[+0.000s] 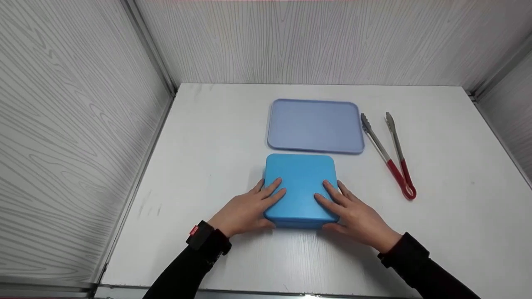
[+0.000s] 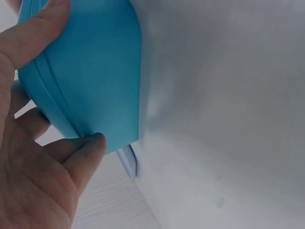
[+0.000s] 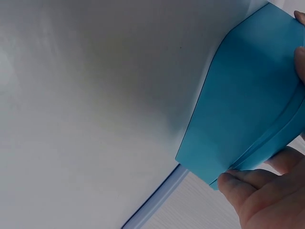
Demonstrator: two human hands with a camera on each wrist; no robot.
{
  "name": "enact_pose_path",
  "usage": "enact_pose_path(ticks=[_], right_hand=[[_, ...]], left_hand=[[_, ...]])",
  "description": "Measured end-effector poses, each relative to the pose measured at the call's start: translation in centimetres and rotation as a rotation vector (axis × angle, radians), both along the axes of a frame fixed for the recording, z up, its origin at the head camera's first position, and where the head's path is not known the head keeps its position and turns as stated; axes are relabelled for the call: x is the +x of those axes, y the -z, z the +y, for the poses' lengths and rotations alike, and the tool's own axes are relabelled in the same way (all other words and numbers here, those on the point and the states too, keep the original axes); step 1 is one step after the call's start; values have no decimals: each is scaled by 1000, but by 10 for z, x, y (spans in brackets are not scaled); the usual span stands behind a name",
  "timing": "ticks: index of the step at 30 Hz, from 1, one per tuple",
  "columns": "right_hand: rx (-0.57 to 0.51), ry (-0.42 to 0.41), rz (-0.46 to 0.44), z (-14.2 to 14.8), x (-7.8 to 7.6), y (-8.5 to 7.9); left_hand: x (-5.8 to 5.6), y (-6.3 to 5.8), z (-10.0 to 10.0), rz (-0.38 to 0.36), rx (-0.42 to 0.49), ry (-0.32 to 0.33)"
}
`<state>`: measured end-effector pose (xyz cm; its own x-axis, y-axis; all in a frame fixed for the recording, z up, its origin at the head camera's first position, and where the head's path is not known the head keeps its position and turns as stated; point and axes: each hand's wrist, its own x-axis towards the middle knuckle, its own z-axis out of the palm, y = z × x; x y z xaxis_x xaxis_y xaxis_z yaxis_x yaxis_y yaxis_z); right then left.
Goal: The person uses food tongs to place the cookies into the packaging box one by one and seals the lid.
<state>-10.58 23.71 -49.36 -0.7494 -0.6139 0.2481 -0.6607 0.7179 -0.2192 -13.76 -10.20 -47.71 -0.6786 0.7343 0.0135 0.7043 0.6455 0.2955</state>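
A blue lidded box (image 1: 300, 174) with rounded corners sits on the white table, its lid on. My left hand (image 1: 245, 209) grips its left side, two fingers spread on the lid and the thumb at the front corner. On the opposite side, my right hand (image 1: 357, 216) holds the box the same way. In the left wrist view, fingertips (image 2: 97, 140) touch the seam below the lid's rim. Fingertips (image 3: 228, 180) also meet that seam in the right wrist view. The inside of the box is hidden.
Just behind the box lies a pale blue rectangular tray (image 1: 316, 126). Tongs (image 1: 395, 160) with red handles and metal tips lie spread to the right of the tray. Wood-grain panels (image 1: 266, 41) stand at the table's back and sides.
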Motion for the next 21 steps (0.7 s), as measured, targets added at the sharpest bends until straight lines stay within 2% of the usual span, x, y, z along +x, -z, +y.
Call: enact_pose_path(ticks=[5, 13, 15, 21], right_hand=[[-15, -18, 34, 2, -1, 2], [49, -80, 175, 7, -4, 3], [86, -93, 189, 9, -6, 3], [179, -132, 202, 13, -16, 5]], left_hand=[[0, 5, -1, 112, -1, 26], [-1, 8, -3, 283, -59, 59], [-3, 7, -3, 290, -74, 75], [-10, 4, 0, 229, -118, 86]])
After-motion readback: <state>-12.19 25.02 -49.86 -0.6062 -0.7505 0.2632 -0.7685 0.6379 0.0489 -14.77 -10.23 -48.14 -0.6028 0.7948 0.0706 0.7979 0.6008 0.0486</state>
